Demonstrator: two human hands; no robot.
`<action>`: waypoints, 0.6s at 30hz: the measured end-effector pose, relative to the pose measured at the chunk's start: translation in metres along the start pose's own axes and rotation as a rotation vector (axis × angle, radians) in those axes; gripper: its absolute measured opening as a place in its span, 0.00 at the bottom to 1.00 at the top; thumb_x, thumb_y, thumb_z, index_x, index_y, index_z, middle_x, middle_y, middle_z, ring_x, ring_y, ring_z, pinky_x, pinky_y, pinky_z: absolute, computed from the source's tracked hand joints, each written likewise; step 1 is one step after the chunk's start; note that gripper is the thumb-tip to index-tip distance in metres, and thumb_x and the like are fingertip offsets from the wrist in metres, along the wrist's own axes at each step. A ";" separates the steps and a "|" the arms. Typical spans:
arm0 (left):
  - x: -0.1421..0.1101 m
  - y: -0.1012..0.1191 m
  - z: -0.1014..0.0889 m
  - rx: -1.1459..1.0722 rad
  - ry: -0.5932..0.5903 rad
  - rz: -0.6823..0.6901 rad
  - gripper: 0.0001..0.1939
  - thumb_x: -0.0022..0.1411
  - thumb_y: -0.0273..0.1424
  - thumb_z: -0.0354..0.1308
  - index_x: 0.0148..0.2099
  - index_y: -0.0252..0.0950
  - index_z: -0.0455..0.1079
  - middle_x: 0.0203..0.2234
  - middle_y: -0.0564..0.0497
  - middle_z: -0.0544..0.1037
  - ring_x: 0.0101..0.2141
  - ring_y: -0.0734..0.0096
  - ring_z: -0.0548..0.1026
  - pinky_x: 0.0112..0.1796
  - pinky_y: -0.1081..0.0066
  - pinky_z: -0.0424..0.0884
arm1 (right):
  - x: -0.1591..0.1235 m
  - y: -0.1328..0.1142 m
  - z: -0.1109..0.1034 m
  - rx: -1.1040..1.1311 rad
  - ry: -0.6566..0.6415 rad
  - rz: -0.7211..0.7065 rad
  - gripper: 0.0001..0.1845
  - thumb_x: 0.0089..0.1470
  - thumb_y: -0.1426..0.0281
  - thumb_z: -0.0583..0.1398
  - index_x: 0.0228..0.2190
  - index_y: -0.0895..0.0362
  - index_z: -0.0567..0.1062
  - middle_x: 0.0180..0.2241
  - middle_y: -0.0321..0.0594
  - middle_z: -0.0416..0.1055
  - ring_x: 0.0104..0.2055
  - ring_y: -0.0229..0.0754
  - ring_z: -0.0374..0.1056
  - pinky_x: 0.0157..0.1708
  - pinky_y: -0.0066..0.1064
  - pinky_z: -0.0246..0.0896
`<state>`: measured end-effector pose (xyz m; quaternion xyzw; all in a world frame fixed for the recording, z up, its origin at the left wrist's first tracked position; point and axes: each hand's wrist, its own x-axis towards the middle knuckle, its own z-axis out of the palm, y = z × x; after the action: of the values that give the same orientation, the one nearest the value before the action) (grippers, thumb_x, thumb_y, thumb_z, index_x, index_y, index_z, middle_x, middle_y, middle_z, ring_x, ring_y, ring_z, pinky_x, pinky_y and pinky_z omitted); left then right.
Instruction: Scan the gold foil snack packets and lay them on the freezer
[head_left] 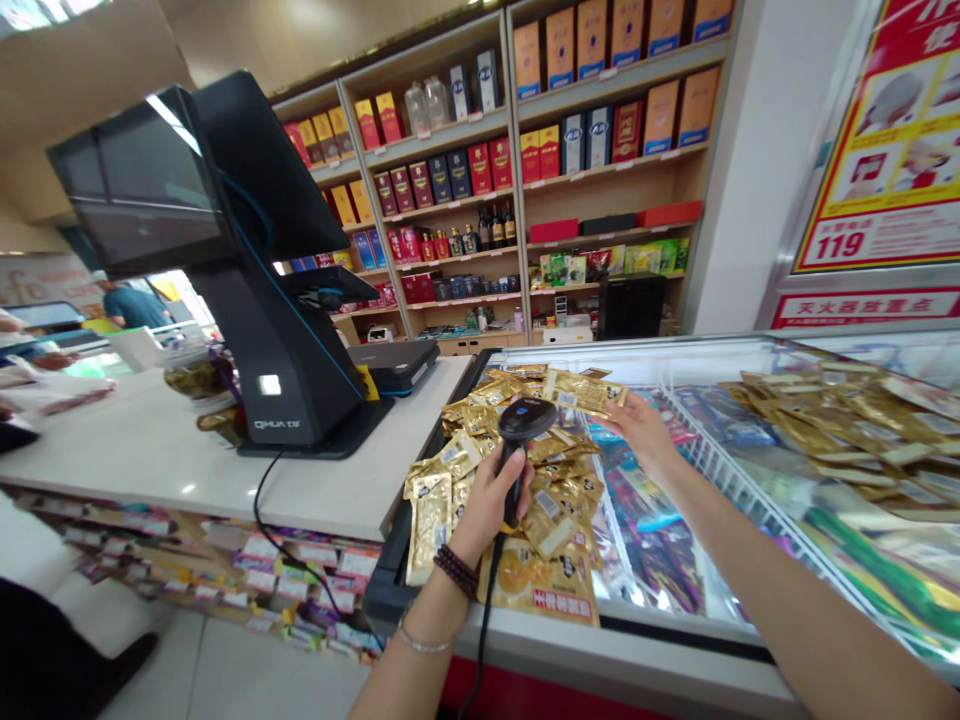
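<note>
Here's the scanner, the middle of the action, and the left hand has it by the handle, fingers wrapped around the grip. Just right of the scanner, the right hand pinches one gold packet by its end, thumb and fingers nearly together. That packet sits right by the scanner's head; whether the two touch, I can't tell. Below the scanner, a loose pile of gold packets spreads over the freezer's near-left corner, and the cord drops from the handle past it. Well to the scanner's right, there's a second heap of gold packets on the freezer. Left of the scanner, the counter carries a black till; beyond the scanner, boxes and bottles line the shelves.
</note>
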<state>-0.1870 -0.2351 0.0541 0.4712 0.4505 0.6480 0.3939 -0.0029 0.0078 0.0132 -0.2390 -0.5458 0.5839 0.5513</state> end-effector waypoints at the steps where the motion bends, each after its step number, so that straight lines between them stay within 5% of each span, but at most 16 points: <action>1: 0.000 0.000 0.000 -0.001 0.002 -0.001 0.38 0.60 0.67 0.72 0.49 0.36 0.75 0.27 0.59 0.72 0.16 0.81 0.67 0.20 0.75 0.57 | 0.000 0.000 0.000 0.003 0.003 -0.001 0.39 0.36 0.42 0.84 0.44 0.48 0.83 0.44 0.41 0.89 0.55 0.62 0.86 0.64 0.64 0.79; 8: 0.002 0.000 0.001 -0.024 0.018 -0.011 0.39 0.58 0.67 0.73 0.50 0.37 0.75 0.26 0.59 0.72 0.16 0.81 0.66 0.19 0.75 0.57 | 0.003 0.006 -0.007 -0.057 0.001 -0.004 0.33 0.43 0.44 0.81 0.45 0.47 0.84 0.46 0.42 0.89 0.55 0.62 0.85 0.60 0.64 0.82; 12: 0.003 0.002 0.001 -0.038 0.106 0.009 0.39 0.54 0.68 0.75 0.44 0.38 0.74 0.25 0.59 0.73 0.16 0.82 0.64 0.18 0.77 0.55 | 0.003 0.004 -0.020 -0.230 0.163 0.049 0.26 0.48 0.44 0.73 0.42 0.48 0.82 0.41 0.46 0.88 0.55 0.68 0.85 0.56 0.67 0.82; 18: 0.003 -0.005 -0.004 -0.030 0.211 -0.007 0.34 0.61 0.65 0.73 0.41 0.38 0.73 0.20 0.60 0.69 0.16 0.79 0.62 0.18 0.77 0.57 | 0.013 -0.022 -0.074 -0.248 0.312 -0.090 0.20 0.53 0.49 0.68 0.42 0.47 0.75 0.39 0.44 0.83 0.52 0.63 0.85 0.59 0.65 0.81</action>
<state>-0.1910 -0.2323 0.0498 0.3929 0.4815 0.6992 0.3536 0.0670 0.0431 0.0155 -0.3679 -0.5318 0.4430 0.6210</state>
